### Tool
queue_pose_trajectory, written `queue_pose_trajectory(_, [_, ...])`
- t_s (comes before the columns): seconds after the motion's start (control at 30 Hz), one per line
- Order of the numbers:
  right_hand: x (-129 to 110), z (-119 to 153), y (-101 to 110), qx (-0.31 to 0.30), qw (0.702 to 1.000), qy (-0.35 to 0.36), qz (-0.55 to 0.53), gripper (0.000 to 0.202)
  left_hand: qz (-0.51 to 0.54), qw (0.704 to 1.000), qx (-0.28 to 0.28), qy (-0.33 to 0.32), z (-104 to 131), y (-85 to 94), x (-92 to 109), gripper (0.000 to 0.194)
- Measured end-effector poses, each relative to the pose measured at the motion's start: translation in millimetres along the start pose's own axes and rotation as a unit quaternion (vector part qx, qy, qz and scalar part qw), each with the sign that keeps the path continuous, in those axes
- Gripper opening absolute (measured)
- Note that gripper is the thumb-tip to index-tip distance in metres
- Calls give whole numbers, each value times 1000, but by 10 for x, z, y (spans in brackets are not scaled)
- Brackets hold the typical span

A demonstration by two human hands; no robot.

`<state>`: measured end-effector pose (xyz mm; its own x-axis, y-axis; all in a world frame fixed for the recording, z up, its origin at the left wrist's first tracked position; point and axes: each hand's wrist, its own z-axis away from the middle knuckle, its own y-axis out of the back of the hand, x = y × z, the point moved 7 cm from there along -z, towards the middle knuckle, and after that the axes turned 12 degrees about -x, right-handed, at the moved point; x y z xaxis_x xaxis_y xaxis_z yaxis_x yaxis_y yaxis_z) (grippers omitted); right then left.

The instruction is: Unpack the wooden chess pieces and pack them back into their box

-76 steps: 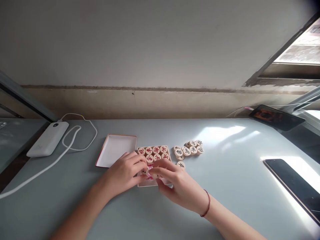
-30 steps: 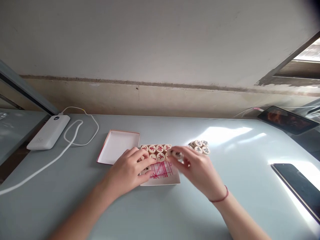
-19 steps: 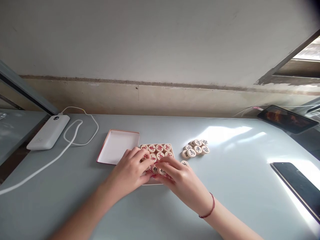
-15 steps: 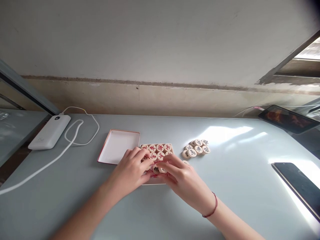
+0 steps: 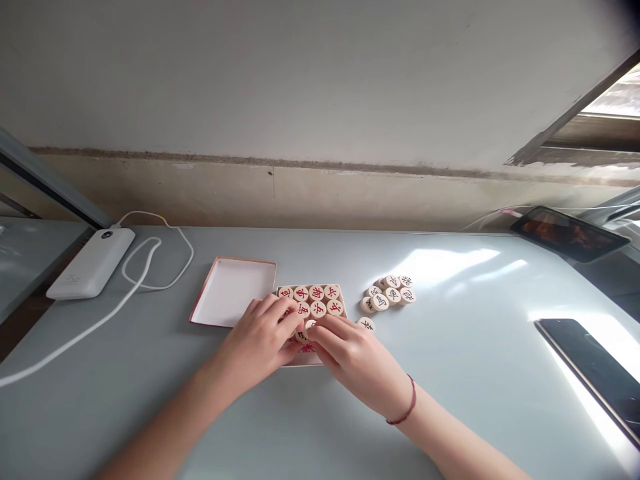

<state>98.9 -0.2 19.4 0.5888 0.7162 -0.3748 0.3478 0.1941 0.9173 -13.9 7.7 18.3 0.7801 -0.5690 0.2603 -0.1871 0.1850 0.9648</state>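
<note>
Wooden xiangqi pieces with red characters (image 5: 318, 309) lie in rows in a shallow box (image 5: 306, 359). My left hand (image 5: 265, 333) reaches over the box's left side, fingers curled around a black-lettered xiangqi piece (image 5: 301, 337). From the right, my right hand (image 5: 357, 353) comes in with its fingers pinched at the edge of another pale piece (image 5: 311, 325), mostly covered by the fingers. Both hands nearly meet above the near half of the box, hiding part of its contents. One loose black-lettered piece (image 5: 366, 324) lies just beyond my right hand.
A stacked cluster of black-lettered pieces (image 5: 393, 295) stands right of the box. The upturned box lid (image 5: 235, 290) lies left. A white power bank (image 5: 93, 263) with its cable (image 5: 120, 307) is far left. One phone (image 5: 590, 367) lies right; another dark-screened device (image 5: 570, 233) leans behind.
My right hand has shifted left and closer to my left hand, uncovering the loose piece and more red pieces. The whole view has slid slightly.
</note>
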Motion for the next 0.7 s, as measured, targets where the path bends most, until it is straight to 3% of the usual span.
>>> queue_pose_trajectory(0.17, [-41,-14,-38,5,1000,21,-17,25,1,1000,-4,-3,-8,-5,2,8])
queue_pose_trajectory(0.3, [75,9,152,1,998,12,-57,24,-9,1000,7,-16,-15,14,19,21])
queue_pose_trajectory(0.5, [802,244,603,-4,982,-186,-16,22,-29,999,12,-25,-13,4,31,26])
queue_pose_trajectory(0.7, [1291,394,597,-18,951,-307,-14,34,-37,999,22,-28,-9,16,41,28])
